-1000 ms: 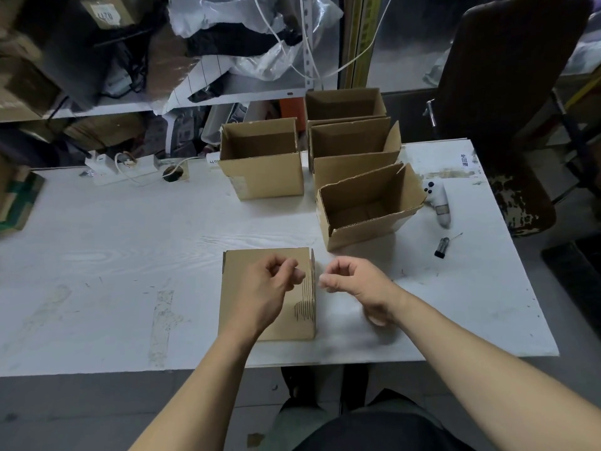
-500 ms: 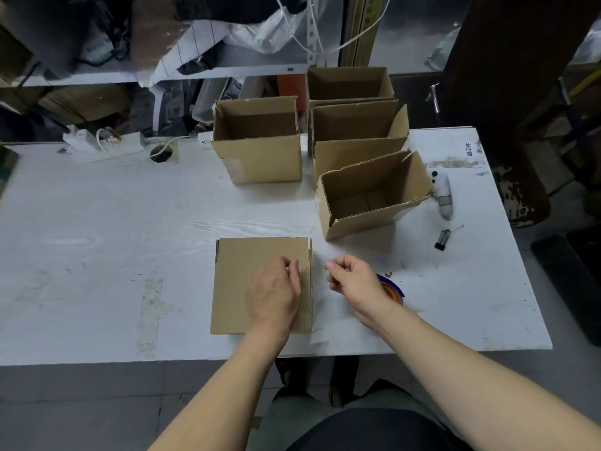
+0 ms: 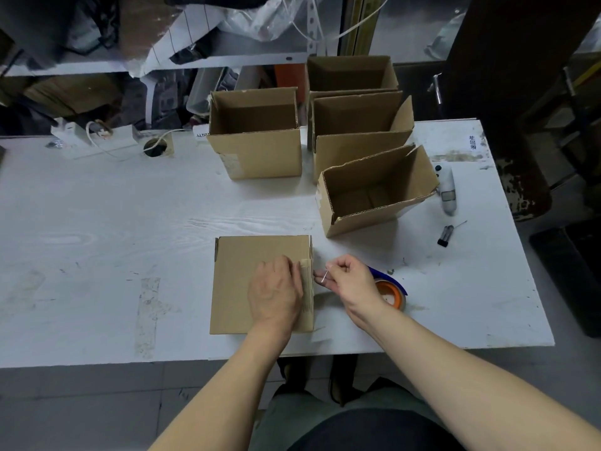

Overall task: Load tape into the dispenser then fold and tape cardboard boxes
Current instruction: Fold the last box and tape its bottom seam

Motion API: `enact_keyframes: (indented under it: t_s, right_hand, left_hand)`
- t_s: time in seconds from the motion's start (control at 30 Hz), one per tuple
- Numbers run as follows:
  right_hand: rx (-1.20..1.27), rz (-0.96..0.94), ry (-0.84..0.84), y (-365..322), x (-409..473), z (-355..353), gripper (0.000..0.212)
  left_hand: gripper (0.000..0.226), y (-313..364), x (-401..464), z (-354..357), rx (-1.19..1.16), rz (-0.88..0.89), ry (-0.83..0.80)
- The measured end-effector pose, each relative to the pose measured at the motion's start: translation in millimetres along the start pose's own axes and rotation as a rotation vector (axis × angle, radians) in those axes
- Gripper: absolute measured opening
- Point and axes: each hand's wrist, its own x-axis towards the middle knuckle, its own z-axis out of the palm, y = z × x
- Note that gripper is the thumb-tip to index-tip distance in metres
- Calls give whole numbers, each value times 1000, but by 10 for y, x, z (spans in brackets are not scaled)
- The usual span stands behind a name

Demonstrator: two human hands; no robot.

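Newly uncovered tape roll point(image 3: 388, 292) on scuffed white table point(image 3: 97, 229), cluttered shelves point(image 3: 162, 63) behind.

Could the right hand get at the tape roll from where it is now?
Probably yes. The right hand sits right beside the tape roll, nothing lies between them, but its fingers seem to pinch a strip of tape at the box edge.

The right hand point(image 3: 349, 283) covered most of the tape dispenser point(image 3: 390, 292), leaving only an orange core and blue edge showing. The left hand point(image 3: 276, 292) hid part of the closed cardboard box point(image 3: 240, 281). Whatever the right fingertips pinched was too small to tell.
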Motion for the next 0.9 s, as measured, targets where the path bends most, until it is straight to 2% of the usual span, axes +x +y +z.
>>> enact_keyframes:
  t_s: [0.23, 0.4, 0.57, 0.6, 0.67, 0.7, 0.8, 0.9]
  right_hand:
    - [-135, -27, 71, 77, 28, 47, 7]
    - [-583, -200, 150, 155, 11, 115, 16]
    - [-755, -269, 159, 197, -28, 224, 7]
    - [-785, -261, 145, 181, -27, 223, 13]
    - [-862, -241, 92, 113, -46, 176, 44]
    - [-915, -262, 82, 70, -61, 144, 48]
    - [-952, -430, 59, 9, -148, 89, 24]
    - [-799, -307, -41, 5, -238, 132, 25]
  left_hand:
    - [26, -29, 8, 31, -8, -14, -16]
    - [17, -20, -8, 23, -16, -31, 4]
    - [20, -54, -15, 1, -74, -42, 41]
    - [23, -64, -3, -11, -92, -57, 38]
    - [27, -75, 18, -40, -144, -85, 37]
    - [26, -78, 27, -56, -167, -96, 35]
    - [25, -105, 68, -96, -205, -122, 15]
    - [18, -115, 106, -125, -243, -172, -22]
